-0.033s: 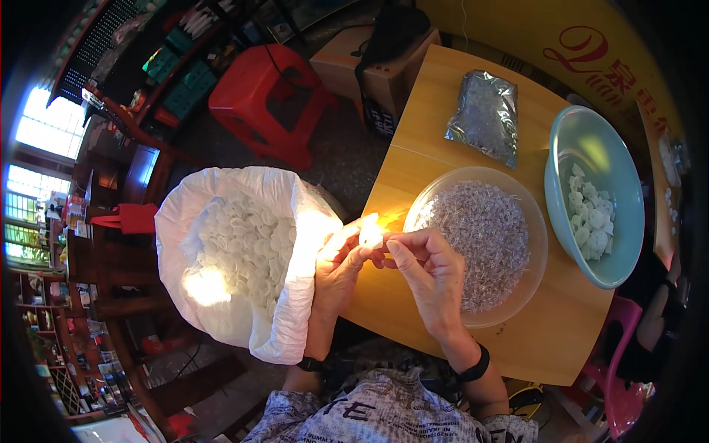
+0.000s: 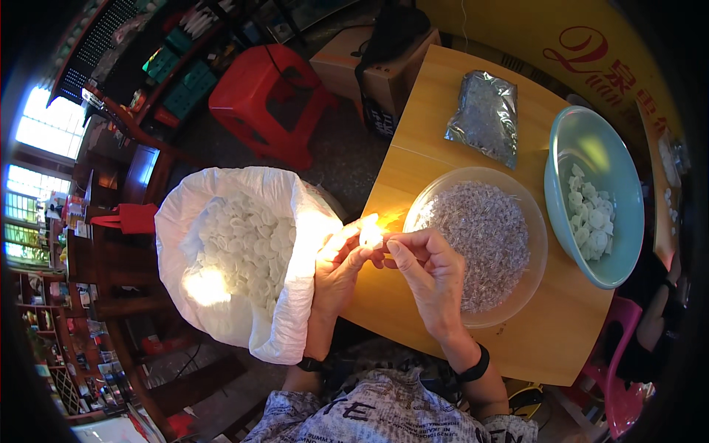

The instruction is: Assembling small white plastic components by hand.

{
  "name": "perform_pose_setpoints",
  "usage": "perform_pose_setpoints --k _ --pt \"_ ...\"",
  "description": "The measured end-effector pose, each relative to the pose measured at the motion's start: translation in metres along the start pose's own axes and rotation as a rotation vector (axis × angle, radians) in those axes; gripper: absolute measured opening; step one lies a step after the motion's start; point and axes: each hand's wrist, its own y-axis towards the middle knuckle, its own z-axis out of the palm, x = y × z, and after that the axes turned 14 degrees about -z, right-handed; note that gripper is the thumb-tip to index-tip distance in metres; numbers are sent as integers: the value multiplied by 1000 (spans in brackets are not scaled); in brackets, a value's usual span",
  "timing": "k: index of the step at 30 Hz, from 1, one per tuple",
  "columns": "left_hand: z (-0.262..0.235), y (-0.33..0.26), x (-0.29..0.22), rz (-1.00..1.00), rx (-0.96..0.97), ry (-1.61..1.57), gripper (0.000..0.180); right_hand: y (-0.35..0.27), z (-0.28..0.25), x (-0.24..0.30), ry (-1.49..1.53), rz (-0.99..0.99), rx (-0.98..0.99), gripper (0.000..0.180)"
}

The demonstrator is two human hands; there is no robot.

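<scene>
Between my hands is a small white piece (image 2: 371, 237), washed out by bright sunlight, so its exact shape is hard to tell. My left hand (image 2: 338, 266) pinches it between thumb and fingers, beside the rim of a white woven sack (image 2: 284, 336). My right hand (image 2: 432, 269) is closed in a pinch at the piece's right side; whatever its fingertips hold is too small to make out. Under and beyond the right hand stands a clear round tub (image 2: 538, 284) full of short transparent plastic bits (image 2: 480, 229). Many white rounded pieces (image 2: 247, 244) fill the sack.
A pale blue-green basin (image 2: 569, 148) with white flower-like pieces (image 2: 591, 218) stands at the table's right. A silvery bag (image 2: 484, 118) lies at the far side of the wooden table (image 2: 413, 133). Beyond the sack is a red stool (image 2: 258, 81). Another person's arm (image 2: 653, 317) shows at far right.
</scene>
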Motion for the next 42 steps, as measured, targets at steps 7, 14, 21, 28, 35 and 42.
perform_pose_setpoints --k 7,14,21,28,35,42 --pt "-2 0 -2 -14 15 -15 39 -1 -2 4 -94 -86 37 8" --pt "-5 0 0 -8 19 0 36 -2 -3 2 -123 -77 15 9" --pt "-3 0 0 0 -1 112 39 -3 -7 -1 -55 -1 -23 10" --pt "2 -6 6 17 68 16 35 -8 -8 10 -49 10 -5 10" --pt "20 -19 -2 -63 157 0 41 -24 -21 29 -188 -86 31 8" --pt "40 -32 -3 -98 173 16 45 -37 -39 42 -274 -118 76 9"
